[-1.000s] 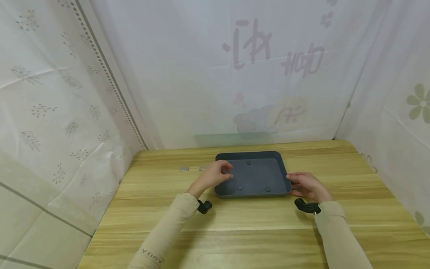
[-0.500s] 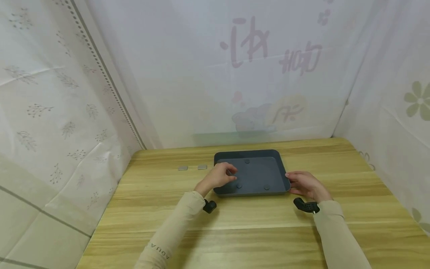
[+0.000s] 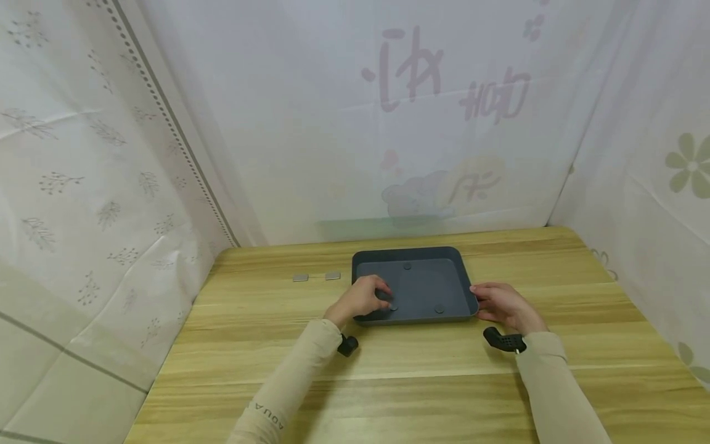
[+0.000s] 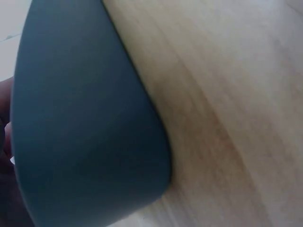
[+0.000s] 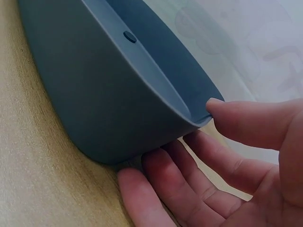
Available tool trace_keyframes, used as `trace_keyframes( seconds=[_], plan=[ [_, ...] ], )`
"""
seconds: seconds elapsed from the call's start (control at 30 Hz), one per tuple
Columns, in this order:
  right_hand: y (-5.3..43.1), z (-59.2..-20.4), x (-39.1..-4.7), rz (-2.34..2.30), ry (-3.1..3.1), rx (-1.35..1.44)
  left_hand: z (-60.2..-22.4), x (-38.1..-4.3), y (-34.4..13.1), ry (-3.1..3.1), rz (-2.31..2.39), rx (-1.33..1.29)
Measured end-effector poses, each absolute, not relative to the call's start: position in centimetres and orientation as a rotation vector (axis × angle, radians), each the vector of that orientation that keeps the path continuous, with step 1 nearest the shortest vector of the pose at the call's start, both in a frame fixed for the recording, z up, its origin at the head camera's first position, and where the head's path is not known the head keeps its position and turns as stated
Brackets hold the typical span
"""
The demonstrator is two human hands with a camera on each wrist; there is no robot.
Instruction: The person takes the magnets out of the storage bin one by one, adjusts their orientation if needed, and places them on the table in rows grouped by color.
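A dark grey rectangular tray (image 3: 427, 277) sits on the wooden table. Small round dark discs show on its floor: one near the back (image 3: 407, 266), one at front right (image 3: 439, 309), and one front-left disc (image 3: 394, 307) beside my left thumb. My left hand (image 3: 360, 299) reaches over the left wall, thumb and fingers bent downward with a gap between their tips. In the left wrist view the tray wall (image 4: 85, 123) hides most of that hand. My right hand (image 3: 505, 303) holds the right side, thumb (image 5: 246, 120) on the rim and fingers against the outside wall.
Two small flat silvery pieces (image 3: 301, 277) lie left of the tray, with a thin line between them. The wooden table (image 3: 421, 382) reaches back to a printed white curtain (image 3: 310, 123). More curtain hangs at both sides.
My left hand has moved right and toward the tray's front, down to the front-left disc. My right hand stays on the tray's right side. The view has shifted slightly.
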State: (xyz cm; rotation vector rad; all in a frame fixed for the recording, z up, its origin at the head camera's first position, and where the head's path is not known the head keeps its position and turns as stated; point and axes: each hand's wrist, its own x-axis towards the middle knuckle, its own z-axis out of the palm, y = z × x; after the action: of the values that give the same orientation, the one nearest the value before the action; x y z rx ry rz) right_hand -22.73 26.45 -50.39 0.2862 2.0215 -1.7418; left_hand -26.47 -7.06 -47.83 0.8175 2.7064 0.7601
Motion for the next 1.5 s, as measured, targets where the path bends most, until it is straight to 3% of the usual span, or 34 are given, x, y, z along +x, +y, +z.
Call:
trace_keyframes(
  seconds=[1.5],
  plan=[
    [26.3,-50.3,-22.6,-1.725,2.059,0.288,-49.5,-25.8,-5.9,2.867,0.549,0.720]
  ],
)
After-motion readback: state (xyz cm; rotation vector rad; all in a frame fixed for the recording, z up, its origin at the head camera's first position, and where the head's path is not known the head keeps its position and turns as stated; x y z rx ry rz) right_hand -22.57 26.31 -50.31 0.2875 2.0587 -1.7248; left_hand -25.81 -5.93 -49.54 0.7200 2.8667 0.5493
